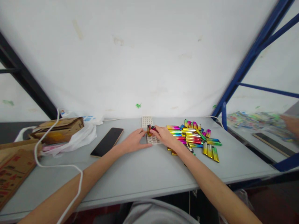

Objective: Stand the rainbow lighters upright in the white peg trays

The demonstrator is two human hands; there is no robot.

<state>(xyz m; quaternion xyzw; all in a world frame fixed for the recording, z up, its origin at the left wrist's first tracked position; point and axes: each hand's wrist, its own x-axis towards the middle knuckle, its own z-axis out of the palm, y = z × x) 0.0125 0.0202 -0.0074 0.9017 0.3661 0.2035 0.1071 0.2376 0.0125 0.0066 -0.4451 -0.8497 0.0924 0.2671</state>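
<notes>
A pale tray with rows of holes lies on the table between my hands. Two dark-topped metallic cylinders stand upright at its left part. My left hand is beside the tray's left edge, thumb and fingers apart, holding nothing. Over the tray, my right hand has its fingers closed on a dark-ended cylinder. Right of that hand lies a heap of shiny cylinders in gold, pink, blue and green. A second pale holed tray sits behind, near the wall.
On the left are a black phone, a white plastic bag, cardboard boxes and a white cable. Blue metal bars rise at the right. Another person's hand shows beyond them, near colourful packets.
</notes>
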